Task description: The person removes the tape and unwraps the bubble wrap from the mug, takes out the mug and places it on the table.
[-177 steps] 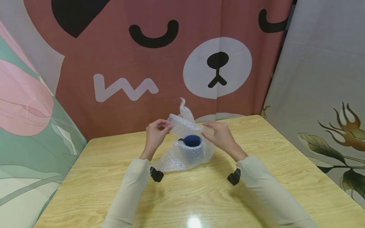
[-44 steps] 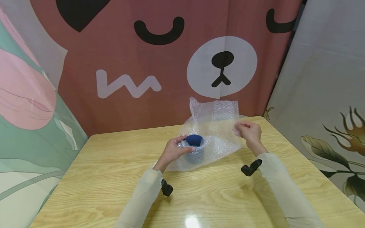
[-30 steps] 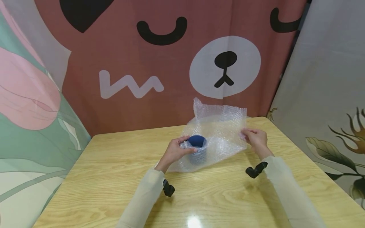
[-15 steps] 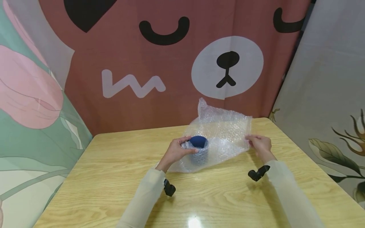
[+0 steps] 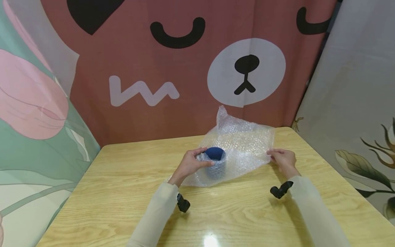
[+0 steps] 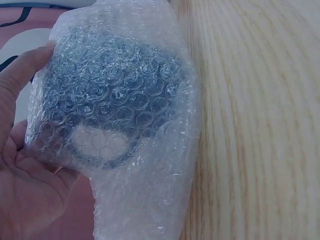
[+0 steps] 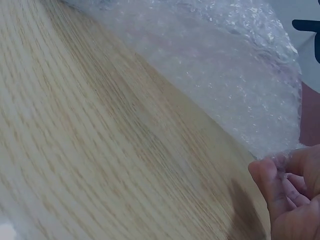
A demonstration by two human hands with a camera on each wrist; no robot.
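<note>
A dark blue mug (image 5: 215, 153) stands upright on the table, its side covered by clear bubble wrap (image 5: 243, 140). My left hand (image 5: 189, 164) grips the wrapped mug at its left, thumb in front of the rim and fingers behind. Through the bubbles in the left wrist view, the mug's handle (image 6: 107, 161) shows as a blurred loop. My right hand (image 5: 284, 160) pinches the right edge of the sheet low over the table, to the right of the mug. In the right wrist view its thumb and fingertips (image 7: 267, 172) meet at the wrap's corner.
The light wood table (image 5: 129, 192) has its back edge against a hanging cloth (image 5: 139, 120) printed with a bear face. Another printed cloth (image 5: 348, 113) hangs along the right side. The wrap's far part rises in a peak behind the mug.
Both hands pinched the wrap above the mug at first. My left hand then took hold of the wrapped mug, while my right drew the sheet's edge rightward and down, spreading and lowering it.
</note>
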